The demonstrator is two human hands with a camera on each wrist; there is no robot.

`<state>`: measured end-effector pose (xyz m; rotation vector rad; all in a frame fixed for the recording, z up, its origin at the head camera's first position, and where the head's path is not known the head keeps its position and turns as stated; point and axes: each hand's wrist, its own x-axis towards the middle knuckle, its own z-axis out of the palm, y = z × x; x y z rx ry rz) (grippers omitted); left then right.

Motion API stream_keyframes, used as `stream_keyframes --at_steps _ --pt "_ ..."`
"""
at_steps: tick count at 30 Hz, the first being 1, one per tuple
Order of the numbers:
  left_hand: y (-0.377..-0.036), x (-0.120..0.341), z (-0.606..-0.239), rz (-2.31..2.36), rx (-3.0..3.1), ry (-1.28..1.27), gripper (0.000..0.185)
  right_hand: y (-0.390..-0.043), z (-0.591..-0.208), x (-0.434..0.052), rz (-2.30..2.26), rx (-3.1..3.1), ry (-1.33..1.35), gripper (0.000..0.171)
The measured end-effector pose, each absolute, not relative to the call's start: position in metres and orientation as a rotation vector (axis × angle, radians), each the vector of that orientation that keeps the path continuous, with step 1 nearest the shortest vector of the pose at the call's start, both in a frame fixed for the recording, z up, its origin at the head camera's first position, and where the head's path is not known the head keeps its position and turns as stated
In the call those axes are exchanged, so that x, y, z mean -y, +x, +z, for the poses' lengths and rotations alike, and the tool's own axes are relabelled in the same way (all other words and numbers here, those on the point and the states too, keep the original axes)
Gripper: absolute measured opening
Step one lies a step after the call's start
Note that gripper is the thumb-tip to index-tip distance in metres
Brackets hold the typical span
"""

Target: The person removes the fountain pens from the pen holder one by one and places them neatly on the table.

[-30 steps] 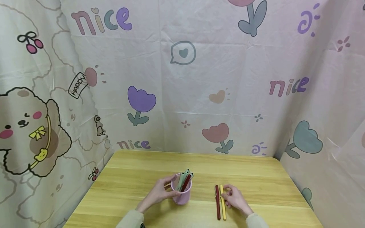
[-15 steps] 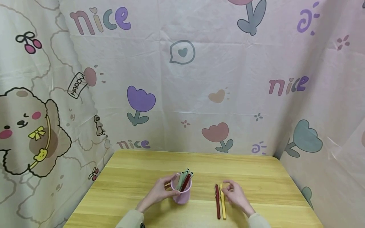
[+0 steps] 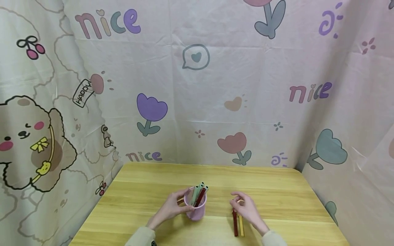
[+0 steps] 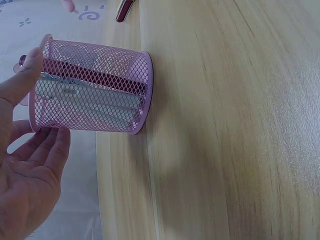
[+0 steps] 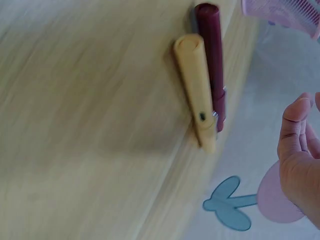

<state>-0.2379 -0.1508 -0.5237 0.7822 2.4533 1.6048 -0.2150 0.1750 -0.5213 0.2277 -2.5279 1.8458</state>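
I've got my left hand [image 3: 168, 209] curled round the pink mesh pen cup [image 3: 195, 208] on the wooden surface [image 3: 147, 191] while my right hand [image 3: 247, 210], grip loosely spread and empty, hovers over the dark red pen [image 5: 212, 60] and yellow pen [image 5: 196, 85] lying side by side; next, I judge, pinch one cleanly.

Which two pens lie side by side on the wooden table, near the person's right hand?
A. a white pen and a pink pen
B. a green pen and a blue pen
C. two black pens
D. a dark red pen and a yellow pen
D: the dark red pen and the yellow pen lie side by side on the wooden table, under the right hand.
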Motion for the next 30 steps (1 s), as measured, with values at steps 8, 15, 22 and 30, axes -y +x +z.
stream_keyframes --at_steps 8,15,22,30 --pt "-0.237 0.151 -0.523 1.6 -2.464 0.817 0.085 -0.213 -0.516 -0.156 1.854 2.514 0.466 0.038" --pt "-0.236 0.15 -0.522 1.607 -2.456 0.813 0.085 -0.216 -0.514 -0.139 1.789 2.483 0.672 0.038" --pt "-0.236 0.15 -0.521 1.642 -2.423 0.825 0.083 -0.219 -0.508 -0.121 1.734 2.493 0.787 0.047" --pt "-0.237 0.151 -0.523 1.629 -2.435 0.836 0.084 -0.225 -0.509 -0.108 1.653 2.527 0.794 0.048"
